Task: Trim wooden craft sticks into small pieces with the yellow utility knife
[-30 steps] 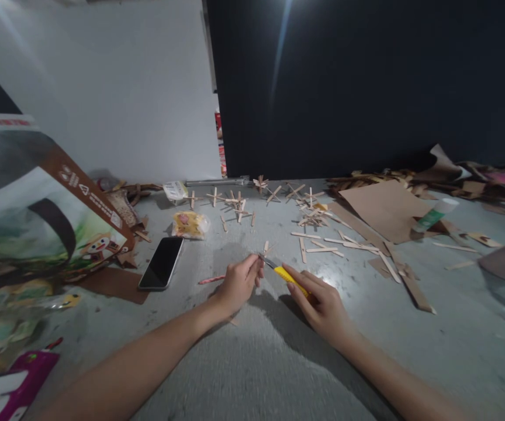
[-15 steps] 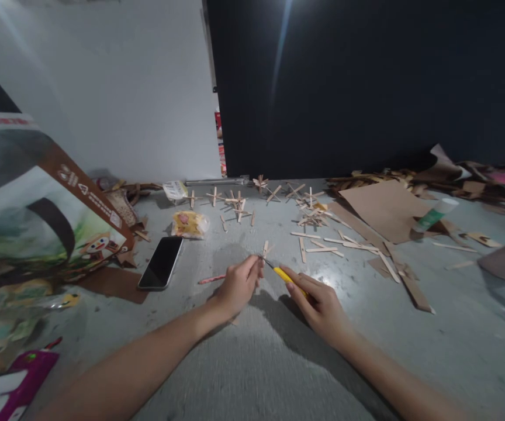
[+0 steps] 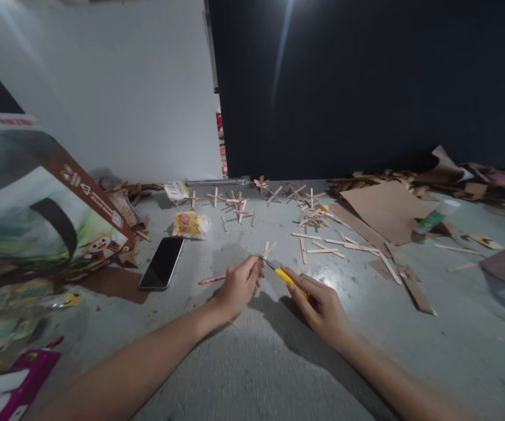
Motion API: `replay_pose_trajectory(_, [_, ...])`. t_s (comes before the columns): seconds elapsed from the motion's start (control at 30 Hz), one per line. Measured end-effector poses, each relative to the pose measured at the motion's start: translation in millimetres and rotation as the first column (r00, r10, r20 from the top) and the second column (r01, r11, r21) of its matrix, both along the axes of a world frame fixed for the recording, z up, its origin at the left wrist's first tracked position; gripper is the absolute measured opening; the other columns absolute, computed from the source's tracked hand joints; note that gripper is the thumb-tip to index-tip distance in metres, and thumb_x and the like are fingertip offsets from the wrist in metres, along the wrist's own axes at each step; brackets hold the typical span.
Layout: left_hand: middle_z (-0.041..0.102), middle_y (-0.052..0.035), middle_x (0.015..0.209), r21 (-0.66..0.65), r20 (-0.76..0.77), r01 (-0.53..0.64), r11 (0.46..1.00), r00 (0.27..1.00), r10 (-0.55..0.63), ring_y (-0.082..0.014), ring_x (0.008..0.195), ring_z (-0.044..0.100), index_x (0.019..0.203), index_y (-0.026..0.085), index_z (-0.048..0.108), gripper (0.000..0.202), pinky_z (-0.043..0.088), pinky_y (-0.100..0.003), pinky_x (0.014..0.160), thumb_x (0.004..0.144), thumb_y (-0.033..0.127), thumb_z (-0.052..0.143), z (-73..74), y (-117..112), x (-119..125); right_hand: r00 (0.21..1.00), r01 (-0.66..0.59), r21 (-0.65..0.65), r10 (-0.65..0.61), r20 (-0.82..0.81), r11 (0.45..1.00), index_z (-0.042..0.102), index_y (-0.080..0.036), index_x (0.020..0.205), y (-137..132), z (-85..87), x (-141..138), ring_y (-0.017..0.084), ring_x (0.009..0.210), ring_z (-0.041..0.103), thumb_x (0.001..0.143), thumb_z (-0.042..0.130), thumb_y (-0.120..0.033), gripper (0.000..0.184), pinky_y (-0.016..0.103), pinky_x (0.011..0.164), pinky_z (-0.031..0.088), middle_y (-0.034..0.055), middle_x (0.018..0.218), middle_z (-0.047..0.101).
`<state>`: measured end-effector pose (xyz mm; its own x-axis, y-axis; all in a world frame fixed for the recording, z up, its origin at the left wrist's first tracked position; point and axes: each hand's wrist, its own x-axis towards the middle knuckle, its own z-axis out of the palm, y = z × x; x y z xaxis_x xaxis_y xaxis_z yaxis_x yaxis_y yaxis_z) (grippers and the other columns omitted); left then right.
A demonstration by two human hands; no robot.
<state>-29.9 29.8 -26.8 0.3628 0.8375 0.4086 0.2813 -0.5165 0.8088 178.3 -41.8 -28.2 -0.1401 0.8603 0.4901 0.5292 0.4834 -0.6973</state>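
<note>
My left hand (image 3: 240, 286) is closed in a pinch on small wooden craft sticks (image 3: 267, 250), whose pale ends stick up past the fingertips. In my right hand (image 3: 318, 301) is a yellow-handled craft knife (image 3: 286, 278), its dark blade pointing left. The blade tip meets the sticks right at my left fingertips; exactly where it touches is too small to tell. Left of my left hand a thin reddish striped stick (image 3: 211, 280) lies on the grey table (image 3: 252, 368).
Loose craft sticks (image 3: 322, 251) and crossed stick pieces (image 3: 239, 204) spread beyond my hands. A phone (image 3: 162, 263) and a yellow packet (image 3: 190, 225) lie left. Cardboard (image 3: 381, 210) and a glue stick (image 3: 437, 216) sit right; a large printed bag (image 3: 81, 210) stands far left.
The crossed sticks at my left fingertips have turned slightly. Both hands and the knife stay in nearly the same place.
</note>
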Motion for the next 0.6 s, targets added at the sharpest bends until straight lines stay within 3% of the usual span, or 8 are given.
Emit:
replay_pose_trajectory(0.3, [0.067, 0.0002, 0.071, -0.015, -0.045, 0.038, 0.999, 0.998, -0.039, -0.0101, 0.058, 0.063, 0.086, 0.020, 0.062, 0.033, 0.049, -0.020, 0.059, 0.108, 0.039, 0.045, -2.2, 1.2, -0.9, 1.000, 0.008, 0.014, -0.008, 0.009, 1.000, 0.072, -0.013, 0.136, 0.1, -3.6, 1.1, 0.014, 0.059, 0.060, 0.110, 0.048, -0.036, 0.042, 0.022, 0.055, 0.046, 0.0029, 0.076, 0.065])
replay_pose_trajectory(0.6, [0.067, 0.0001, 0.072, -0.010, -0.017, -0.001, 1.000, 1.000, 0.000, -0.0099, 0.058, 0.064, 0.087, 0.020, 0.060, 0.032, 0.049, -0.019, 0.059, 0.108, 0.038, 0.045, -0.9, 0.2, -0.5, 1.000, 0.012, 0.007, -0.012, 0.006, 1.000, 0.072, -0.010, 0.136, 0.2, -1.7, 0.0, 0.013, 0.058, 0.058, 0.111, 0.047, -0.037, 0.044, 0.021, 0.054, 0.046, 0.0035, 0.077, 0.064])
